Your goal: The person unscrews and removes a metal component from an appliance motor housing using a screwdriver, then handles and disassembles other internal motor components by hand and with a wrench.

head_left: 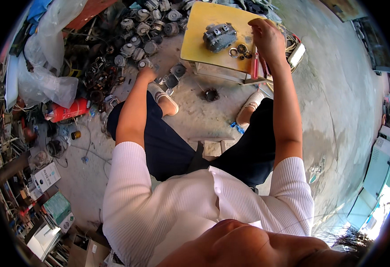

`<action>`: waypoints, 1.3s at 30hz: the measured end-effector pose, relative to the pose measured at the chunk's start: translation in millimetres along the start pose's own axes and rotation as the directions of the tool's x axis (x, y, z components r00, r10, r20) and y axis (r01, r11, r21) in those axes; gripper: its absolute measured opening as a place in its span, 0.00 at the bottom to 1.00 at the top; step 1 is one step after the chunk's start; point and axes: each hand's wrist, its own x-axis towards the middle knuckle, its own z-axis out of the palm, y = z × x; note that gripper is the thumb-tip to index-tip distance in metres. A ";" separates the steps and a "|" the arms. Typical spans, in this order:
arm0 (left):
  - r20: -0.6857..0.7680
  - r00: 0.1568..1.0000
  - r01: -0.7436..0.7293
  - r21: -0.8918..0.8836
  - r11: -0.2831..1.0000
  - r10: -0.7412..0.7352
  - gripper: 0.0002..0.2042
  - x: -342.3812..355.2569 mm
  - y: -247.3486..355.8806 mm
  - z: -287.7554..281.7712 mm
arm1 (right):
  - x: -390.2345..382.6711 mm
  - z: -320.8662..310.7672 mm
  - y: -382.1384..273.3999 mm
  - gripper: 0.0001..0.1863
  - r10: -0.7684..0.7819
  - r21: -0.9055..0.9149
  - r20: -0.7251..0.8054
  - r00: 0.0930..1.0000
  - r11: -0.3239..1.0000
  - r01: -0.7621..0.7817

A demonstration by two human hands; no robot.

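Observation:
My left hand [147,74] is out past my left knee, curled, beside the pile of small grey motors [142,29]. A round grey part shows just beyond it, and its fingertips are hidden. Over the right side of a yellow-topped table [199,26] is my right hand [269,42], its fingers bent toward the thumb; whatever they may hold cannot be made out. A screwdriver [254,66] with a red handle shows next to that hand at the table's near edge. On the tabletop sits a dark grey motor housing [220,37], with a metal ring [233,52] and small dark round parts [243,49] beside it.
Grey metal pieces [172,79] and a dark ring-shaped part [211,94] lie on the concrete floor [190,118] between table and feet. A red cylinder [68,110], clear plastic sheeting [44,53], boxes [47,176] and cables crowd the left side. Coiled hoses [292,40] are right of the table.

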 end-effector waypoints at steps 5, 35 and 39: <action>0.476 0.878 0.001 0.099 0.995 -0.048 0.16 0.9 22.6 23.5 | -1.1 -6.3 -1.2 0.09 0.013 0.004 0.028 1.000 1.000 -0.013; 0.593 0.565 -0.686 -0.048 0.726 0.573 0.27 -125.3 121.1 264.3 | -12.4 -18.5 12.1 0.10 0.055 0.138 0.104 0.993 0.988 -0.069; 0.599 0.657 -0.603 0.053 0.796 0.458 0.36 -142.5 143.1 239.4 | -13.5 -15.3 18.3 0.10 0.035 0.147 0.107 0.994 0.988 -0.051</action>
